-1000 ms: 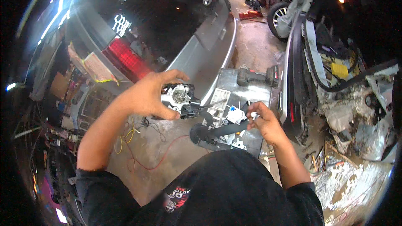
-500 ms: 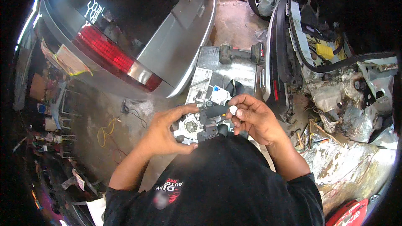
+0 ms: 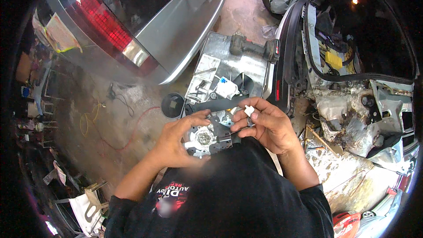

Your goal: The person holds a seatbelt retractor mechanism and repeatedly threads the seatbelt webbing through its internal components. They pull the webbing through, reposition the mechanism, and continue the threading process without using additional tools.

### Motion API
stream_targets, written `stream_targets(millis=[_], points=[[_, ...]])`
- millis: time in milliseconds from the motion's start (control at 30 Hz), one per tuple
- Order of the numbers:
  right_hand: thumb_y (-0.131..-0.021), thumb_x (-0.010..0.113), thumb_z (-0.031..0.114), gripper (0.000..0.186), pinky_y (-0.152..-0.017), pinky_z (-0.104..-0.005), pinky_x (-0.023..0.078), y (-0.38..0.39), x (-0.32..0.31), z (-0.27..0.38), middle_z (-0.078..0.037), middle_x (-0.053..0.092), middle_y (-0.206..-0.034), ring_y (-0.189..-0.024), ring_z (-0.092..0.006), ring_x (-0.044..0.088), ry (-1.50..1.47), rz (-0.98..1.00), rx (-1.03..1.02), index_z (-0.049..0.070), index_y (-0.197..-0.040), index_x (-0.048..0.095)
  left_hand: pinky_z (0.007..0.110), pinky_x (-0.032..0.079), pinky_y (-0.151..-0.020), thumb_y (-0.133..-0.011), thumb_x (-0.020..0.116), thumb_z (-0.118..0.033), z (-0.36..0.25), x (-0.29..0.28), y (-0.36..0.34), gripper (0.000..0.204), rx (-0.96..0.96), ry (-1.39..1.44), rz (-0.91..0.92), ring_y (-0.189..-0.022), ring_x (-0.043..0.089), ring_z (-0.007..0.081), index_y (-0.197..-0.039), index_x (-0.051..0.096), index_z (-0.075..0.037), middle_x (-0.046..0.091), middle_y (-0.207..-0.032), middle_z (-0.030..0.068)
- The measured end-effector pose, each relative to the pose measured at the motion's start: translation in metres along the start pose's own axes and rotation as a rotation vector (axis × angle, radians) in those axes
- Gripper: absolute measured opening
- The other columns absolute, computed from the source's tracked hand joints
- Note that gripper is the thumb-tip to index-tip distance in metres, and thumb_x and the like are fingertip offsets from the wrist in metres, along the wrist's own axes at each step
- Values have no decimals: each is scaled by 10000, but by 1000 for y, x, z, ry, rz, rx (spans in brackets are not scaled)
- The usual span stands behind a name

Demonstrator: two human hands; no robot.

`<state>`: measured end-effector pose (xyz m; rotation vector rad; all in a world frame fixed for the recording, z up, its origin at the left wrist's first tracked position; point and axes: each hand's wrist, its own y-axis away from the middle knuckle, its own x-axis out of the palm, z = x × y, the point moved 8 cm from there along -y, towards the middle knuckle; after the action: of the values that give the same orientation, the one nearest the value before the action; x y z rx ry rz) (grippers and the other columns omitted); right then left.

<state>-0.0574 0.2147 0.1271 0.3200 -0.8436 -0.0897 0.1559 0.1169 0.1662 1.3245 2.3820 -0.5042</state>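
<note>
My left hand [image 3: 169,144] is wrapped round the side of a black-and-grey mechanical assembly [image 3: 203,136] with a pale round toothed-looking hub facing up. Fingers lie along its far edge, the thumb at the near edge. To its right, my right hand [image 3: 275,125] pinches a small white plastic piece [image 3: 249,110] between thumb and forefinger, apart from the assembly. Its other fingers curl beneath, round a small dark bit I cannot make out. Just beyond the hands sits a white housing with a blue spot [image 3: 227,89], beside a white compartmented tray [image 3: 210,63] holding small parts.
A metal-topped work surface [image 3: 216,46] carries a cordless power tool [image 3: 253,48] at its far end. A black bucket [image 3: 172,105] stands left of it. At the left is a silver car [image 3: 176,31]; at the right, a partly stripped car body [image 3: 339,97]. A red hose [image 3: 132,122] crosses the floor.
The view has shifted, showing more of the work surface. The assembly has tilted in my left hand. My right hand has turned, and the white piece now points up, more exposed.
</note>
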Motion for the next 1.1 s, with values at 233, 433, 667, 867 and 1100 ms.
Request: stream_targets(millis=[233,433,667,867,1100], points=[[-1110,661,79,305,-803,-325,648,4,5,-5,-174,757,-1228,-956,-216,759,244,-5,42,11,-1405,624,423,592,-1093,-627,1022,-202,-4,-5,5,818,28,-24,-41,-1364,728,382,-1365,685,-97,696,-1517,264],[-1067,677,-2,237,-757,-307,581,9,31,6,-58,740,-1072,-894,-140,695,649,-9,-29,47,-1293,727,427,583,-1105,-637,1003,-209,0,-1,8,825,26,-6,-31,-1368,721,396,-1386,671,-111,685,-1537,249],[-956,757,-32,282,-759,-322,555,6,71,23,-65,702,-952,-837,-158,688,1198,151,-440,35,-1231,770,449,581,-1118,-657,987,-204,-4,-1,5,818,50,-21,-20,-1400,696,407,-1402,661,-110,661,-1559,258],[-902,772,-25,355,-726,-348,544,3,84,24,-88,669,-921,-811,-201,687,1326,160,-471,56,-1248,779,464,586,-1114,-667,975,-217,-9,-2,0,810,62,-82,-18,-1388,698,414,-1402,658,-86,675,-1539,245],[-907,771,26,344,-775,-470,577,2,90,27,-142,684,-949,-874,-362,733,1423,168,-487,53,-1246,726,477,575,-1139,-639,1003,-196,-9,0,-4,815,56,-78,-24,-1415,692,396,-1367,659,-69,728,-1449,248]])
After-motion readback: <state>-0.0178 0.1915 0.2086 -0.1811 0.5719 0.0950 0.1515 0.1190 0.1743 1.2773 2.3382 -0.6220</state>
